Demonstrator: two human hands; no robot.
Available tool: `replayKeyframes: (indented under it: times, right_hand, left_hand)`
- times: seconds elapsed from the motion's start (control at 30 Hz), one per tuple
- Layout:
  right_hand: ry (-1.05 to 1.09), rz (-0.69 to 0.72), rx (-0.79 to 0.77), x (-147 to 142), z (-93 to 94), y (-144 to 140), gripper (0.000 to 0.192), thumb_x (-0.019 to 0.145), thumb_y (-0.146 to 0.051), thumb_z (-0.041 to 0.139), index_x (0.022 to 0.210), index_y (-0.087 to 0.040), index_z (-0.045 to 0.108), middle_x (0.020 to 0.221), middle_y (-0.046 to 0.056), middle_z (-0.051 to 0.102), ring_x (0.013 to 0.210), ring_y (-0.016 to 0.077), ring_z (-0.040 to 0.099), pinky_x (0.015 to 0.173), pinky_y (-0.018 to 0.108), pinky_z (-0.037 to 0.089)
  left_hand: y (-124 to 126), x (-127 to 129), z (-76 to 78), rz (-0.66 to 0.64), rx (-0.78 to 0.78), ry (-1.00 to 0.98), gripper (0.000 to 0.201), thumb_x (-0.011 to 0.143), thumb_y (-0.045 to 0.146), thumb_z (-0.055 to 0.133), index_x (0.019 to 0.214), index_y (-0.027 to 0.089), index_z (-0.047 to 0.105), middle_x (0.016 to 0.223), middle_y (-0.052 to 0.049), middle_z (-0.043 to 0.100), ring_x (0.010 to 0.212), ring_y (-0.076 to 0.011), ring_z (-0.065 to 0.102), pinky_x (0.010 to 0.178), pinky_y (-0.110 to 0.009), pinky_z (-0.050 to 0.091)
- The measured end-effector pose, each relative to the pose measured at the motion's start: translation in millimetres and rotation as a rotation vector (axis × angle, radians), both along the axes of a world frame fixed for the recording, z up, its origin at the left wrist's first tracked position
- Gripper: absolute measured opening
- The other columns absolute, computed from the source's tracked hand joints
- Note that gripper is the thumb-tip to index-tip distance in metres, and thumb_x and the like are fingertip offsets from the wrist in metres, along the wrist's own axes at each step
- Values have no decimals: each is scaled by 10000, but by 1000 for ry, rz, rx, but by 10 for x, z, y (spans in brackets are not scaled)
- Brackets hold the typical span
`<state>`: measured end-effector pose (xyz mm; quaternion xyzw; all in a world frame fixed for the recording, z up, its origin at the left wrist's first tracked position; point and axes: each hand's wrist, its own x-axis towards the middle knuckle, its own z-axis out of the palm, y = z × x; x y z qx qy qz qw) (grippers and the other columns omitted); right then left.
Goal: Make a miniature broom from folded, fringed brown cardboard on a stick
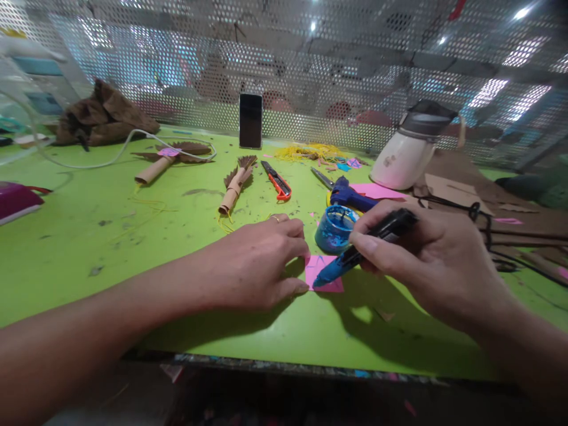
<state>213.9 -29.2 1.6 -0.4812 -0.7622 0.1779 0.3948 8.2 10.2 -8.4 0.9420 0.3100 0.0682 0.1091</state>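
Observation:
A small pink paper (326, 266) with blue lines on it lies flat near the table's front edge. My left hand (270, 260) rests beside it, thumb and fingertips pressing down its left edge. My right hand (412, 260) grips a thick black marker (355, 253), tilted so its blue-coated tip touches the paper. Just behind the paper stands an open jar of blue paint (332, 234), smeared with paint. A dark blue glue gun (352, 195) lies behind the jar, partly hidden by my right hand.
Behind my hands lie a red box cutter (277, 180), two brown paper rolls with leaf-like ends (233, 192), and yellow shredded strands (310, 152). A phone (251, 121) stands upright before the perforated metal panel (199, 71). A white jug (406, 148) and brown cardboard (470, 177) are at right.

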Motion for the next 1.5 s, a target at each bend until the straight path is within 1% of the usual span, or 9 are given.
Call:
replayKeyframes:
  times: [0.1, 0.27, 0.43, 0.63, 0.87, 1.1, 1.37, 1.5]
  right_hand:
    - [23, -24, -10, 9, 6, 4, 120, 803, -196, 610, 685, -181, 594, 554, -26, 583, 436, 91, 540, 426, 191, 435]
    - [14, -15, -5, 4, -13, 0, 103, 802, -210, 616, 703, -183, 604, 572, -25, 594, 442, 92, 547, 406, 188, 415]
    - [27, -20, 31, 12, -20, 16, 110, 799, -195, 616, 691, -185, 600, 559, -25, 578, 442, 93, 533, 422, 200, 418]
    - [110, -83, 73, 72, -33, 77, 128, 817, -218, 607, 693, -190, 599, 552, -16, 548, 444, 108, 510, 429, 234, 419]
    - [45, -1, -12, -8, -25, 16, 120, 805, -188, 602, 686, -180, 591, 541, -29, 559, 445, 91, 515, 436, 203, 411]
    - [6, 17, -7, -31, -3, 9, 126, 801, -183, 593, 676, -178, 586, 516, -40, 548, 435, 82, 508, 424, 185, 393]
    - [16, -7, -57, -10, -13, 15, 148, 812, -254, 613, 684, -183, 594, 526, -29, 548, 428, 92, 507, 416, 204, 396]
    - [67, -28, -33, 16, -13, 28, 151, 800, -264, 631, 680, -180, 596, 537, -22, 559, 446, 103, 516, 445, 222, 420]
  left_hand:
    - [-2, 3, 5, -2, -4, -1, 202, 838, 321, 558, 942, 185, 666, 900, -54, 557, 820, -176, 532, 711, -283, 428]
    - [-3, 5, 12, 4, 0, 5, 197, 834, 323, 566, 924, 181, 669, 902, -57, 559, 827, -179, 534, 710, -281, 429]
    - [-6, -2, -2, 10, 4, 9, 210, 837, 340, 562, 928, 181, 666, 906, -59, 557, 829, -180, 533, 710, -283, 433]
    - [-17, -6, 3, 29, 2, 16, 219, 836, 348, 559, 931, 182, 664, 916, -63, 557, 836, -183, 536, 726, -292, 439]
    - [-16, 3, 10, 15, -5, 7, 198, 837, 330, 562, 921, 186, 669, 902, -57, 556, 827, -179, 537, 713, -283, 435]
    - [-11, -5, -2, 10, 5, 5, 200, 837, 320, 549, 937, 189, 662, 903, -55, 558, 833, -180, 533, 713, -284, 431]
    - [-10, 3, 6, 4, 2, -9, 195, 834, 321, 554, 930, 194, 666, 892, -53, 560, 830, -181, 535, 718, -287, 433]
    - [-6, -5, -10, 0, 9, -18, 190, 833, 325, 563, 922, 192, 665, 896, -54, 562, 819, -176, 535, 712, -278, 433]
